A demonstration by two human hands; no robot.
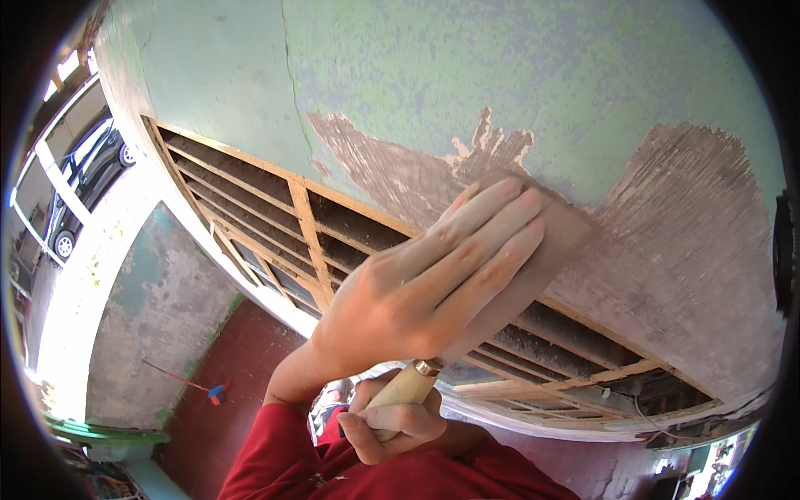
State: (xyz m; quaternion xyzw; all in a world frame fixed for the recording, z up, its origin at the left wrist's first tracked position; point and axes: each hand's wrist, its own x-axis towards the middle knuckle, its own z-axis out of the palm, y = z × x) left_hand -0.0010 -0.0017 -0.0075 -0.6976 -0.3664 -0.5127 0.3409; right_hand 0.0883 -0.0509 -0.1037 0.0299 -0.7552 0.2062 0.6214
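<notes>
A scraper with a pale wooden handle [407,387] and a copper-coloured ferrule is held slanting up to the right against a wall. My right hand [396,423] wraps its fingers round the handle, low and close to my body. Higher up, my left hand [433,279] lies over the broad grey blade [546,267], fingers straight and pressed together on it; its thumb is hidden. The blade is smeared by motion. Its far end meets the green painted wall [533,67] beside rough, bare grey patches [683,208] with ragged paint edges.
Slatted wooden vents [304,221] run along the wall beneath the paint. Below left are a red floor [250,358], a low stained wall [150,308] and a stick with a blue-and-red end [217,393]. A dark car [87,179] stands outside. A cable [658,429] hangs at lower right.
</notes>
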